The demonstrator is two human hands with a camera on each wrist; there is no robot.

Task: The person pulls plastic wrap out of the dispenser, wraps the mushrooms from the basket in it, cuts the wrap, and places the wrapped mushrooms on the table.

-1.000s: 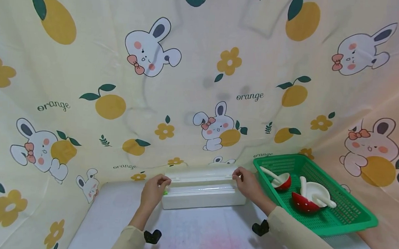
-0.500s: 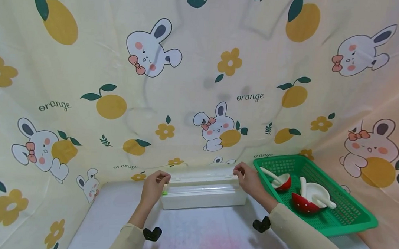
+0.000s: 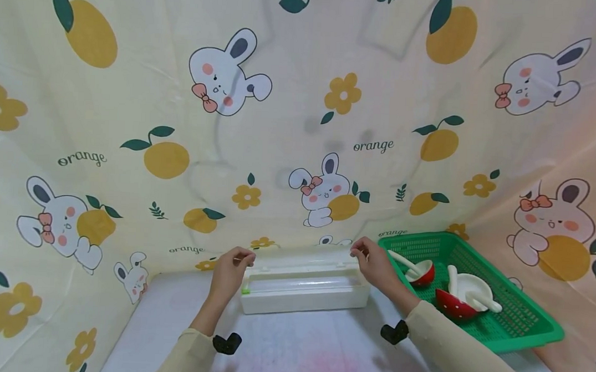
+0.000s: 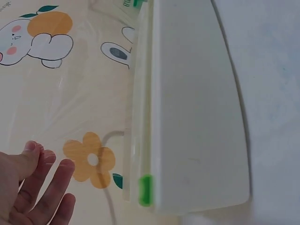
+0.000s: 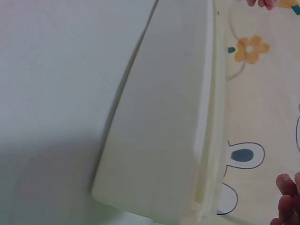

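Observation:
A long white cling film dispenser [image 3: 305, 303] sits on the table with its lid raised at the back. Inside it lies a clear, shiny roll [image 3: 298, 284], and a green tab [image 3: 245, 290] marks its left end. Above the left end my left hand [image 3: 228, 274] pinches thin clear film between thumb and index finger. Creases in the cling film [image 4: 70, 101] fan out from those fingertips in the left wrist view. My right hand [image 3: 373, 264] is above the right end, thumb and fingertip together on the film's other corner; the film there is hardly visible.
To the right stands a green basket [image 3: 496, 345]. It holds a red-and-white ladle [image 3: 422, 273], a red bowl with white dots [image 3: 455, 305] and other white pieces. A patterned curtain [image 3: 280, 124] hangs right behind the dispenser. The white table [image 3: 281, 352] extends in front.
Both hands have risen slightly and drawn back from the dispenser's lid, still pinching. More of the roll's opening shows. The basket has stayed in place.

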